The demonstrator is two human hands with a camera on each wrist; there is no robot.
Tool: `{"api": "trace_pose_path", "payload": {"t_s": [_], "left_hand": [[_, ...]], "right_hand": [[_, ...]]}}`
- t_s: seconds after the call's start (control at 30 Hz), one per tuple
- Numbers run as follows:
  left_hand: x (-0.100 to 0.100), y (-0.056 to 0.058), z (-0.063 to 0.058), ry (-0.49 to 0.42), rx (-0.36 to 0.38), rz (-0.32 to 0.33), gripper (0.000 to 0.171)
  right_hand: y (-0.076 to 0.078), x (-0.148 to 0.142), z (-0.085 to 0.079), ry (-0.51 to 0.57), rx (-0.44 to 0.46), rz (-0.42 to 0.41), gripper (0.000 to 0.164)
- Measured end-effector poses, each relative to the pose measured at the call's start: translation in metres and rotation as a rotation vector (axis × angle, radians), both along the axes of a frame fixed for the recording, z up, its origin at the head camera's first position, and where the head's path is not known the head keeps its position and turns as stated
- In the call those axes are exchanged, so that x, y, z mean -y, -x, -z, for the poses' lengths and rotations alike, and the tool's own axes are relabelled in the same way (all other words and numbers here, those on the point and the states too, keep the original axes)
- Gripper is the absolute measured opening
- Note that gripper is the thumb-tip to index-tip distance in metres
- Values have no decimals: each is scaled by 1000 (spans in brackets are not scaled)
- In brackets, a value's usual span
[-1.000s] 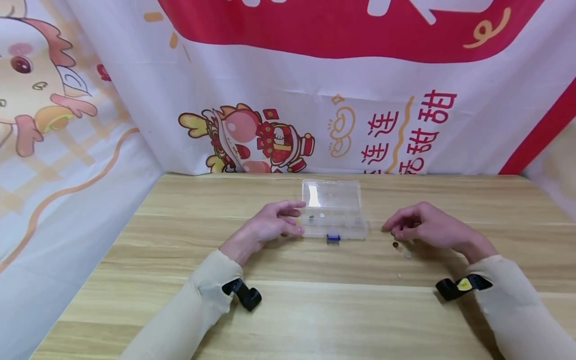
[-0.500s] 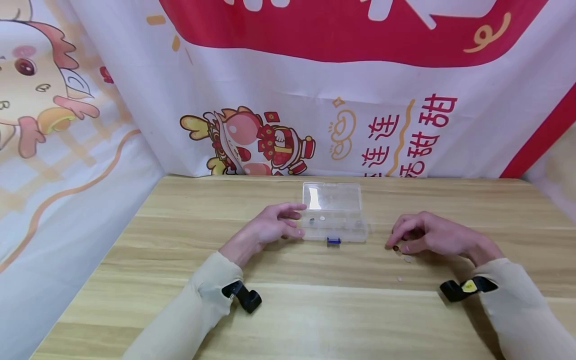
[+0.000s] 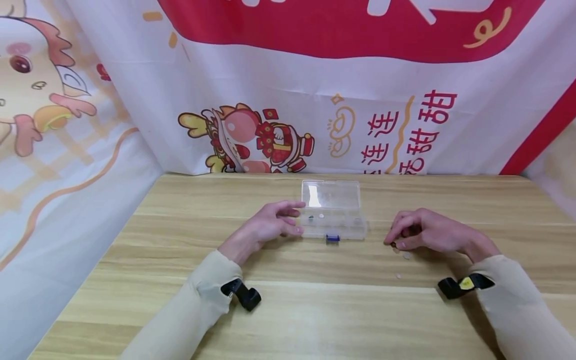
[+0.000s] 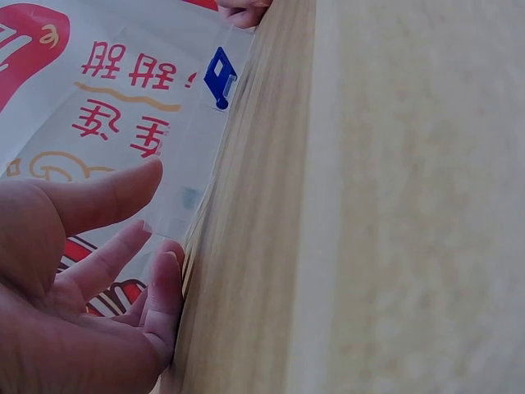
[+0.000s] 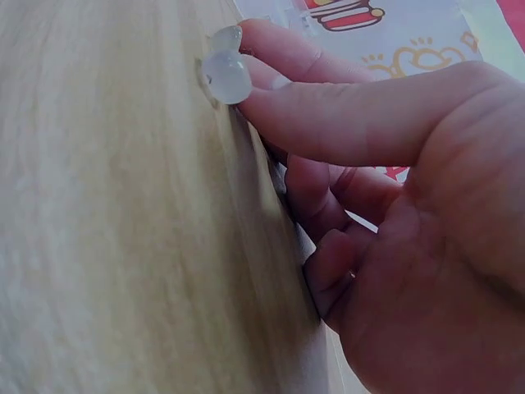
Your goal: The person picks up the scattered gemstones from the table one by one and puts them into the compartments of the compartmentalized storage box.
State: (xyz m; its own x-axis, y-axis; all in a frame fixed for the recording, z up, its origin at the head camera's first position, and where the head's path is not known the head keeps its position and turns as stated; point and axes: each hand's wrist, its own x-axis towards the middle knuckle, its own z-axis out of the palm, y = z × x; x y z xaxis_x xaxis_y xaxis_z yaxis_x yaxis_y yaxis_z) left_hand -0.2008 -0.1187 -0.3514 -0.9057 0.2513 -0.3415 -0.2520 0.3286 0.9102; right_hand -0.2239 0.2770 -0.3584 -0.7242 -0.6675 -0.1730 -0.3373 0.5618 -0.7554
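A clear plastic box [image 3: 333,230] with a blue latch [image 3: 332,238] stands with its lid [image 3: 331,194] raised at the back. Two small pieces show in its left part. My left hand [image 3: 272,222] is at the box's left end, index finger and thumb spread along that side. My right hand [image 3: 425,231] is low over the table, right of the box, pinching a small dark brown bead [image 3: 393,245] between thumb and index fingertips. In the right wrist view a whitish translucent bead [image 5: 227,76] and a smaller one [image 5: 225,38] appear beside those fingertips; the brown bead is hidden there.
A pale bead [image 3: 407,255] lies just below the right thumb, another tiny pale piece [image 3: 398,276] nearer the front. The wooden table [image 3: 292,320] meets a printed cloth [image 3: 279,75] at the back and left. Both wrists wear black cameras.
The right hand has lowered its fingertips onto the brown bead, which lay just below them a second ago. The left hand and the box have kept their places.
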Motion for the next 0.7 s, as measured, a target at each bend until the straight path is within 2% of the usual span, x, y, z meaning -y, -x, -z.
{"api": "trace_pose_path", "payload": {"t_s": [0.27,0.47,0.6,0.7], "left_hand": [[0,-2,-1,-2,6,-5,65],[2,-2,1,-12,-2,-11,64],[1,-2,2,-21,-16,6,65],[1,-2,1,-18,-17,-6,65]], "right_hand": [[-2,4,-1,0,-29,32,13],[-3,10,-5,-58,-19,104,11],[-6,12,-8,-87,-52,144,12],[-6,15,-11,-78,-91,164,12]]}}
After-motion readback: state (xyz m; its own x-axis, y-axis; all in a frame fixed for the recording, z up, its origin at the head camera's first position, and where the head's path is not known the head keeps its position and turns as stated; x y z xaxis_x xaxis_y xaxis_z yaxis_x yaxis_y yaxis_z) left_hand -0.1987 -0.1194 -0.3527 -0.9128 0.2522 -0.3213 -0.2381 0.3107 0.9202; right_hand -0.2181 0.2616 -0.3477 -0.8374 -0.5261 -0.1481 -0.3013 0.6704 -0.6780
